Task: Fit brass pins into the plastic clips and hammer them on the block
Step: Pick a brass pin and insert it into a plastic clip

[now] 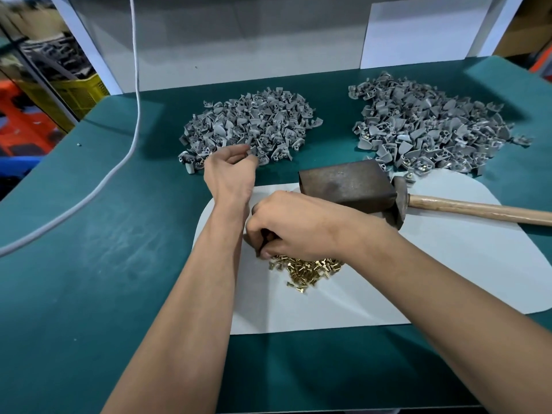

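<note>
A loose heap of small brass pins (307,268) lies on the near part of the white sheet (448,264), partly under the right hand. Two spread piles of grey plastic clips sit farther back on the green counter (89,249): the left pile (251,124) plain grey, the right pile (430,124) showing brass in some clips. The dark metal block (343,182) stands between them, with the hammer (448,207) lying against its right side.

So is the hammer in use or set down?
Set down: the hammer lies on the white sheet, head against the block, neither hand touching it.
</note>
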Demonstrator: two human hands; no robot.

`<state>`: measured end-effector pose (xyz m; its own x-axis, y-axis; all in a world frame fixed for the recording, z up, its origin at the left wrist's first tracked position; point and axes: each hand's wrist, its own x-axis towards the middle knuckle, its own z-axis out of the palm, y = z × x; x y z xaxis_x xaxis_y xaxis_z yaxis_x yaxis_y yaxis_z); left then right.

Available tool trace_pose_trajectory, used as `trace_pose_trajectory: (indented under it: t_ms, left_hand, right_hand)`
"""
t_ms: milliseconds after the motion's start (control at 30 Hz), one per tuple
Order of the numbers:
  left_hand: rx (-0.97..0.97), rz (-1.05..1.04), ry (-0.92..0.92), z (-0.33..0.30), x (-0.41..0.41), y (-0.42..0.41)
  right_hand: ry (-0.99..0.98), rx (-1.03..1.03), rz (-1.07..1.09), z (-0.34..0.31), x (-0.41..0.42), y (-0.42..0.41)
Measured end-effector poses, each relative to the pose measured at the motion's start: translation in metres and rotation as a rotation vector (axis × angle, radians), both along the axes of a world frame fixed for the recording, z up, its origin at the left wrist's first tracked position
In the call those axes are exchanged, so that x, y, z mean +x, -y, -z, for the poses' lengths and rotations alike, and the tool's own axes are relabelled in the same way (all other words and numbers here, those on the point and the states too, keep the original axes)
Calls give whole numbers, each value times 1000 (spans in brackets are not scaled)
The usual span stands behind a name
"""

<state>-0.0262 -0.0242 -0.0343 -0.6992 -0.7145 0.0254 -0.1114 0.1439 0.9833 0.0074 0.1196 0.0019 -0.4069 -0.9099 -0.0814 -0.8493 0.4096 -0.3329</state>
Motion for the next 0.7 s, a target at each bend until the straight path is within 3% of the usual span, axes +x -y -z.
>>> trace_pose_trajectory:
  t_ms: [233, 400, 567, 700]
  left_hand:
    - [117, 66, -109, 1, -1, -3]
    - [79, 152, -207, -2, 3, -16]
    - [54, 411, -344, -2, 3, -42]
    - [49, 611, -409, -2, 6, -54]
  right_hand:
    - [-87, 1, -1, -3, 2, -3]
    - [49, -329, 152, -20, -9, -32]
    - [50, -718, 425, -20, -33, -76]
    - [71, -892, 548, -8, -45, -96]
